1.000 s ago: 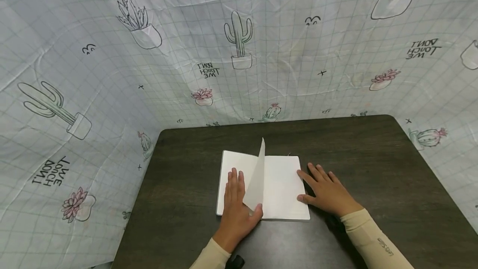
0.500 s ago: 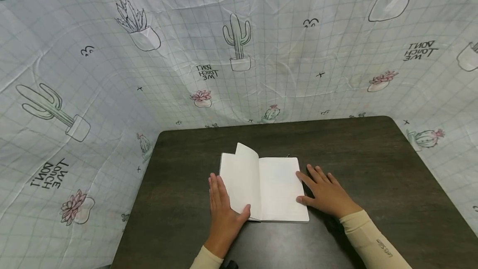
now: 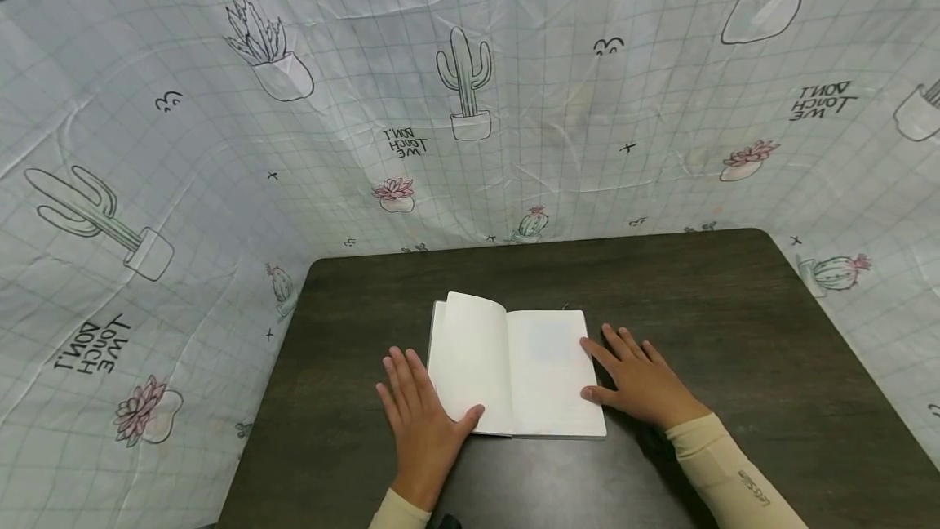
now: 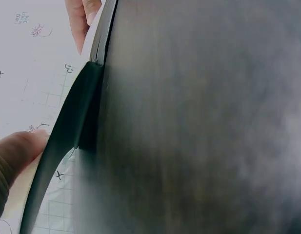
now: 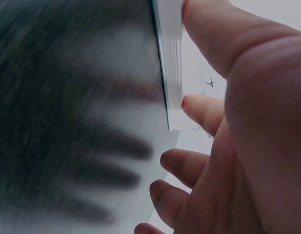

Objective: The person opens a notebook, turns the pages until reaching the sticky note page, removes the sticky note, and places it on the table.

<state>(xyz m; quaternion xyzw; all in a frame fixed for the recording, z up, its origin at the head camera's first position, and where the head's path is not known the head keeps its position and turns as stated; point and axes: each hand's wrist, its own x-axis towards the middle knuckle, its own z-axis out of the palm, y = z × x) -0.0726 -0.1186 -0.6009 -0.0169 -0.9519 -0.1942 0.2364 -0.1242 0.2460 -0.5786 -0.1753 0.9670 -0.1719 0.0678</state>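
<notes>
An open notebook [image 3: 547, 374] with blank white pages lies on the dark table. Its left page [image 3: 470, 366] curves up slightly from the fold, and its top edge sits above the leaf beneath. My left hand [image 3: 426, 423] is beside the left edge, fingers extended and thumb tip on the page's lower part. In the left wrist view, the thumb [image 4: 18, 151] overlaps the notebook's dark cover [image 4: 67, 117]. My right hand [image 3: 646, 378] rests at the right edge, fingers spread. The right wrist view has its thumb and index fingertip on top of the page stack [image 5: 172, 63].
The dark wooden table [image 3: 734, 292] extends round the notebook on all sides. A white grid-patterned cloth [image 3: 543, 104] with cactus drawings hangs behind the table and along both sides.
The lifted page has turned over from nearly upright at the fold onto the left side. My left hand has moved left with it, off the left page except the thumb. My right hand has stayed in place.
</notes>
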